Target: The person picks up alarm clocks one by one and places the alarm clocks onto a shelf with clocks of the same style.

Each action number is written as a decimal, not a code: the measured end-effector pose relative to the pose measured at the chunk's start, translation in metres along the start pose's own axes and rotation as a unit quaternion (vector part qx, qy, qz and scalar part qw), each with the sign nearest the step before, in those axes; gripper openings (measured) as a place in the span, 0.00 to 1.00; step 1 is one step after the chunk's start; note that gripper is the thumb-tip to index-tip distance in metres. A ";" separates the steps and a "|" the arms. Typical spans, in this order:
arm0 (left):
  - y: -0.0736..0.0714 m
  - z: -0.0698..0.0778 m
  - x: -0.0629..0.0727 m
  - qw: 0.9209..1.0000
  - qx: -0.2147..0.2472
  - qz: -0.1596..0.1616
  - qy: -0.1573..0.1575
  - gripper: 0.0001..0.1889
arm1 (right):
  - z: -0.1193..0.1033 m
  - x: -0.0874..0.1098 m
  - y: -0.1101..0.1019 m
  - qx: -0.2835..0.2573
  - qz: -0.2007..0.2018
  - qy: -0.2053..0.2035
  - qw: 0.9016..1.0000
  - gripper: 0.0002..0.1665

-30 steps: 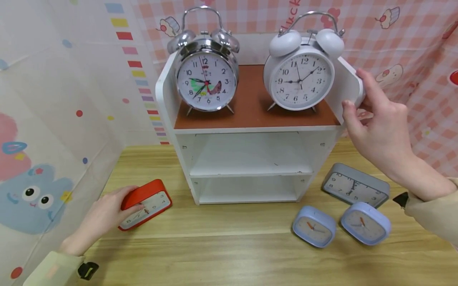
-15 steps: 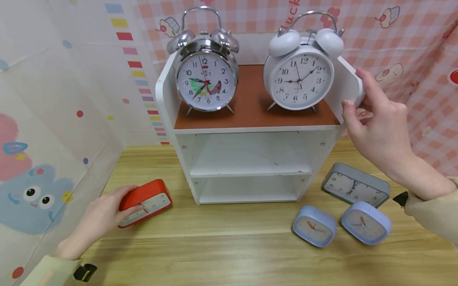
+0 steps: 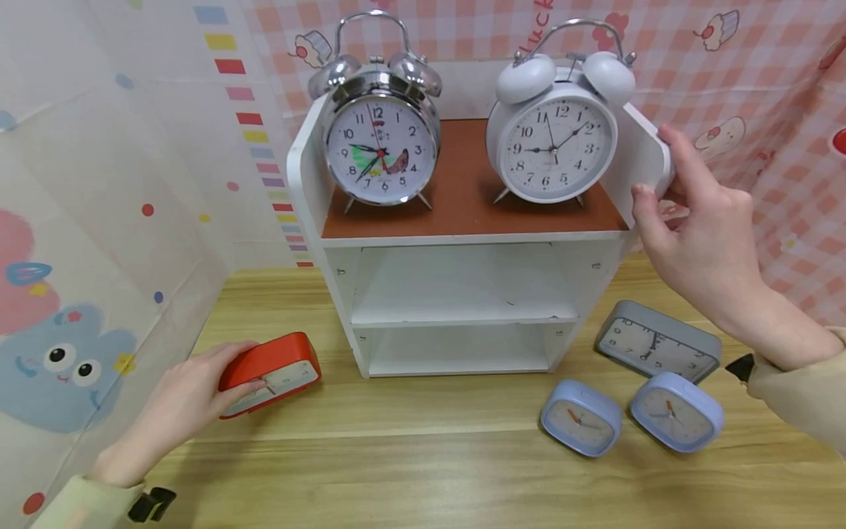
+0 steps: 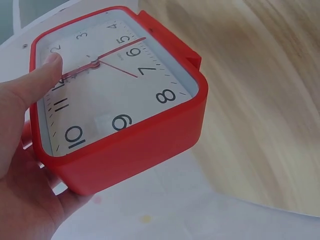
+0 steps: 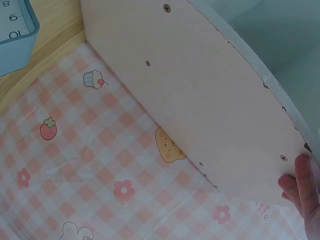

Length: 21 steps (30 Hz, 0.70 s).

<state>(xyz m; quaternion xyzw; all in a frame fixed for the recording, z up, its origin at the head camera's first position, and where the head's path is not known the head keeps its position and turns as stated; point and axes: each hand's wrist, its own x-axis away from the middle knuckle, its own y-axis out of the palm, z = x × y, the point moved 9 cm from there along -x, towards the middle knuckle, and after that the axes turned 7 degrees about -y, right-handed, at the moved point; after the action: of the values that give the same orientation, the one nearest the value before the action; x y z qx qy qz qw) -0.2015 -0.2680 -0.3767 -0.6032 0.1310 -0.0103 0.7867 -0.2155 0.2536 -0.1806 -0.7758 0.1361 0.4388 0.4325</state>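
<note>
In the head view my left hand [image 3: 178,397] grips a red rectangular alarm clock [image 3: 277,360] low over the left of the table. The left wrist view shows the thumb [image 4: 47,72] on the white face of the red clock [image 4: 125,95] and the other fingers behind its casing. At upper right, my right hand [image 3: 710,235] holds the edge of the right side panel of a white shelf [image 3: 476,239]. Its fingertips [image 5: 301,175] touch the panel's outer face [image 5: 200,90] in the right wrist view.
Two twin-bell clocks, one silver [image 3: 383,150] and one white [image 3: 555,150], stand on the shelf's brown top. To the right lie a grey clock [image 3: 661,342] and two small blue clocks [image 3: 581,419]. Patterned cloth [image 3: 780,169] hangs behind and at the sides.
The red clock has tilted in my left hand, so its face shows less in the head view. My left wrist has shifted slightly left. The right hand stays at the panel.
</note>
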 end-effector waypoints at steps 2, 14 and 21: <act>-0.003 0.003 0.001 1.000 -0.002 0.005 0.006 0.31 | 0.000 0.000 0.000 0.000 -0.001 0.001 1.000 0.34; -0.022 0.022 0.012 0.996 -0.009 0.059 0.059 0.30 | -0.001 -0.001 0.000 0.003 -0.002 0.000 1.000 0.34; -0.035 0.044 0.018 0.991 -0.010 0.086 0.105 0.30 | 0.000 0.000 0.000 0.003 -0.002 0.002 1.000 0.34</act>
<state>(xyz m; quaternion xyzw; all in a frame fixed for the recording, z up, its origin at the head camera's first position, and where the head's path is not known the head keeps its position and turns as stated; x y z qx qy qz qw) -0.1692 -0.2390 -0.3365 -0.5929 0.2641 -0.0048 0.7607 -0.2160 0.2537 -0.1809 -0.7755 0.1366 0.4357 0.4359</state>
